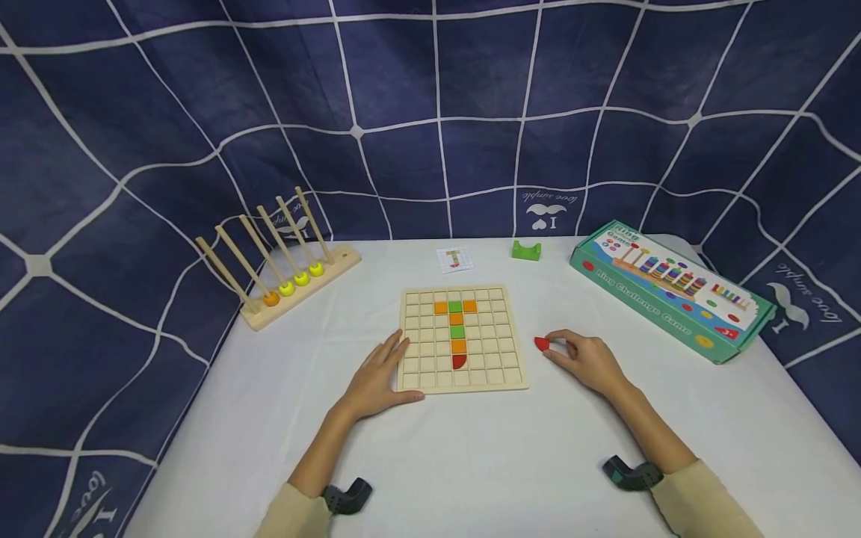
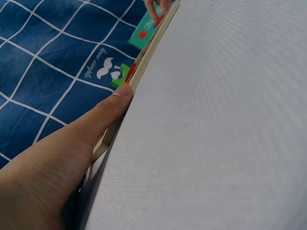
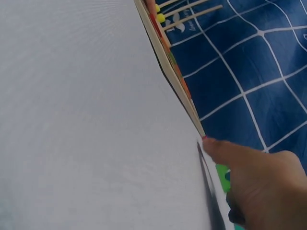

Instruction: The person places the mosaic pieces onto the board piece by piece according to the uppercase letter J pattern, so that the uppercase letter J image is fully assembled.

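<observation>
A square wooden grid board (image 1: 494, 365) lies on the white table. Orange and green square tiles form a T on it, and a red rounded piece (image 1: 459, 362) sits at the foot of the stem. My left hand (image 1: 374, 379) rests along the board's left edge, thumb (image 2: 108, 108) at the near corner and the other fingers spread up the side. To the right of the board, my right hand (image 1: 587, 360) pinches a second red rounded piece (image 1: 541, 344) between thumb and fingertips, low over the table. In the right wrist view that piece is mostly hidden by the fingers.
Behind the board lies a small pattern card (image 1: 454, 259), with a green notched block (image 1: 526, 251) to its right. A wooden peg rack (image 1: 303, 288) with several beads stands at the left. A green game box (image 1: 666, 291) lies at the back right, before a blue checked cloth (image 1: 484, 90).
</observation>
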{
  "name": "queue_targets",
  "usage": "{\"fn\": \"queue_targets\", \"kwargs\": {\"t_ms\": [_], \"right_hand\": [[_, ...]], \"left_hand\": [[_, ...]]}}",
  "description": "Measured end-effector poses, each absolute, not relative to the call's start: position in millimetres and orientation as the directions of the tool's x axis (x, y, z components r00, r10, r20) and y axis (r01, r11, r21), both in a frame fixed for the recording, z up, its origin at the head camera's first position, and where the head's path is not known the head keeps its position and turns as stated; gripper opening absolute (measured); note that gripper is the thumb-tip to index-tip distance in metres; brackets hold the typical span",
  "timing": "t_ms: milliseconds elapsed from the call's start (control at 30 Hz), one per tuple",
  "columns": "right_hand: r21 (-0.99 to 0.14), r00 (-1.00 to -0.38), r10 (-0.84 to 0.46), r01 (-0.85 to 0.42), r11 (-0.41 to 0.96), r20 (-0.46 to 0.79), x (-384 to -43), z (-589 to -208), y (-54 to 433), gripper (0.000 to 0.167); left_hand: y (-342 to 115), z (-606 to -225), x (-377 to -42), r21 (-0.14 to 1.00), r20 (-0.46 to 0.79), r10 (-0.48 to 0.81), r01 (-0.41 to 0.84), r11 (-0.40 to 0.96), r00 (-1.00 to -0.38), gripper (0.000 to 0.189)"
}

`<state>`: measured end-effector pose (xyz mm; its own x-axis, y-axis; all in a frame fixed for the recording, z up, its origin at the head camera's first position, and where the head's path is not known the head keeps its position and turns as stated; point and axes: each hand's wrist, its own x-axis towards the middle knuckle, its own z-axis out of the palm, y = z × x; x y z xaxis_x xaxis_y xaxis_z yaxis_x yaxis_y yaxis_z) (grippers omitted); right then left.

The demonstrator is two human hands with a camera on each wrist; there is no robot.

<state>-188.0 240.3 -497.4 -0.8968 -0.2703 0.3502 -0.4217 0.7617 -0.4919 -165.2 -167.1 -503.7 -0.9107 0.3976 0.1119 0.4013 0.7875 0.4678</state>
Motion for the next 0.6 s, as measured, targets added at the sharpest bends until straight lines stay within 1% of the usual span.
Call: {"fn": "queue_targets", "kwargs": {"t_ms": [167,300,467,600], "right_hand": [[-0.54,-0.856,-0.304,-0.503,0.675,0.418,-188,-491,216,0.024],[-0.557,-0.831,-0.385,-0.555,0.618,0.402,-185,-487,185,0.025],[-0.544,-0.784,-0.5,-0.618,0.568,0.368,-182,-488,147,0.026],[-0.532,-0.745,-0.562,-0.658,0.533,0.359,-180,-488,121,0.026]], "left_hand": [[-170,-503,-165,0.465,0.119,0.397,0.405,0.788,-0.91,0.109],[-170,-503,-165,0.463,0.115,0.4,0.406,0.788,-0.909,0.109],[-168,-504,-165,0.465,0.11,0.399,0.401,0.789,-0.911,0.109],[-167,-503,-165,0.464,0.1,0.396,0.395,0.793,-0.913,0.109]]}}
